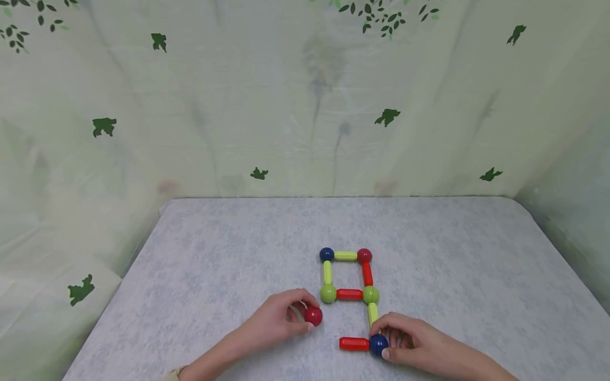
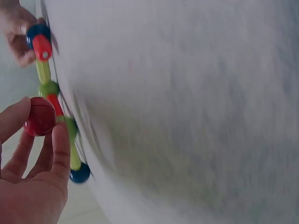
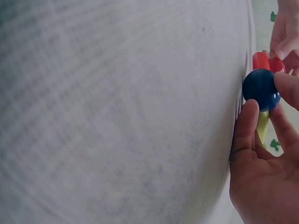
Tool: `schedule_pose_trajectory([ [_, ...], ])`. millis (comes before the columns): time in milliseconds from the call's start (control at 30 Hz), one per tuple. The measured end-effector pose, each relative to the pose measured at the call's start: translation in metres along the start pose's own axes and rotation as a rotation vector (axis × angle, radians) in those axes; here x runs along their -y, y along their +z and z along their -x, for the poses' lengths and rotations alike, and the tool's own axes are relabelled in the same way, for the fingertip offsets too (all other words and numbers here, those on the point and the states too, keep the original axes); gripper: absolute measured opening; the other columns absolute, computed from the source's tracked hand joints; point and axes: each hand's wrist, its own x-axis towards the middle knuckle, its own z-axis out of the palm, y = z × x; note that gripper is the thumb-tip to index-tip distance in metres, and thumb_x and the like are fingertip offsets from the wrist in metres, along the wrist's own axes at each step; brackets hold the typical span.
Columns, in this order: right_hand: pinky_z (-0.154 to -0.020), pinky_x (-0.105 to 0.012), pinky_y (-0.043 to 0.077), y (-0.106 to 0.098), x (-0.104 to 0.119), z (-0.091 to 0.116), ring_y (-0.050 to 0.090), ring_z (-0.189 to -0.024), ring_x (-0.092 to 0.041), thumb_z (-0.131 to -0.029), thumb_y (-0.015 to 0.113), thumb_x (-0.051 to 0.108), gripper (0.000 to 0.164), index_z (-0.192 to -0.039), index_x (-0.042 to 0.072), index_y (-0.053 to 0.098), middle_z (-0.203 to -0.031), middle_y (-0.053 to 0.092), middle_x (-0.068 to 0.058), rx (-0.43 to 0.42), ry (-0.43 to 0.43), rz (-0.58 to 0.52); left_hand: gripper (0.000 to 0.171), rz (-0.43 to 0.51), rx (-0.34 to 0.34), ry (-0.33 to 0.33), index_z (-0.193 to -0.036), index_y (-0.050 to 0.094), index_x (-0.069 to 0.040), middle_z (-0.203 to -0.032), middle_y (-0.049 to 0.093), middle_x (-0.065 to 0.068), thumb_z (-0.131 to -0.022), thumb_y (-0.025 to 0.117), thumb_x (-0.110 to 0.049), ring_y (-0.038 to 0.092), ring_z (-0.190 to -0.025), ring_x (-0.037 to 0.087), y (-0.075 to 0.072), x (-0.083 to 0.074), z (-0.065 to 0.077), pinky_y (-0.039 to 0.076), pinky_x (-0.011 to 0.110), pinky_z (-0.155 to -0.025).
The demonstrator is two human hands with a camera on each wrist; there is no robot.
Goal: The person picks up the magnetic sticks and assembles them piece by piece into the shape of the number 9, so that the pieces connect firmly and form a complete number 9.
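Note:
Between thumb and fingers, my left hand (image 1: 281, 316) pinches a red ball (image 1: 313, 316), also plain in the left wrist view. My right hand (image 1: 414, 338) pinches a blue ball (image 1: 378, 344) at the near corner of a shape made of balls and rods. From that blue ball a red rod (image 1: 353, 344) points left, its far end free. A yellow-green rod (image 1: 373, 315), partly hidden by the fingers, runs up to a green ball (image 1: 371, 295). Beyond it, rods and balls form a closed four-sided loop, with another green ball (image 1: 328, 293) at its near left corner.
The loop's far corners are a dark blue ball (image 1: 326, 254) and a red ball (image 1: 364, 255), joined by a yellow-green rod (image 1: 345, 256). All of this lies on a grey cloth-covered table (image 1: 229, 243). A pale curtain (image 1: 286, 95) with leaf prints hangs behind.

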Motion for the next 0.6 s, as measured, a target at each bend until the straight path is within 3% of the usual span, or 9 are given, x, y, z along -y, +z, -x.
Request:
schedule_pose_trajectory([
  [267, -0.068, -0.025, 0.049, 0.001, 0.000, -0.003, 0.057, -0.083, -0.021, -0.096, 0.066, 0.025, 0.028, -0.123, 0.021, 0.061, -0.096, 0.059, -0.006, 0.004, -0.027, 0.024, 0.030, 0.067, 0.136, -0.007, -0.104, 0.063, -0.027, -0.092, 0.062, -0.011, -0.083, 0.079, -0.013, 0.057, -0.082, 0.010, 0.023, -0.003, -0.001, 0.048, 0.023, -0.068],
  [467, -0.068, -0.025, 0.049, 0.001, 0.001, -0.004, 0.057, -0.083, -0.022, -0.095, 0.066, 0.026, 0.028, -0.123, 0.021, 0.061, -0.096, 0.059, -0.006, 0.002, -0.015, 0.025, 0.031, 0.110, 0.150, -0.093, -0.105, 0.062, -0.026, -0.091, 0.061, -0.008, -0.083, 0.079, -0.013, 0.057, -0.081, 0.010, 0.030, -0.001, 0.001, 0.048, 0.023, -0.067],
  [600, -0.068, -0.025, 0.049, 0.001, 0.001, -0.003, 0.057, -0.083, -0.022, -0.095, 0.066, 0.024, 0.029, -0.124, 0.021, 0.061, -0.096, 0.059, -0.006, -0.005, -0.009, 0.021, 0.031, 0.127, 0.150, -0.116, -0.108, 0.063, -0.026, -0.093, 0.061, -0.007, -0.083, 0.079, -0.015, 0.057, -0.082, 0.011, 0.032, 0.000, 0.000, 0.048, 0.023, -0.068],
])
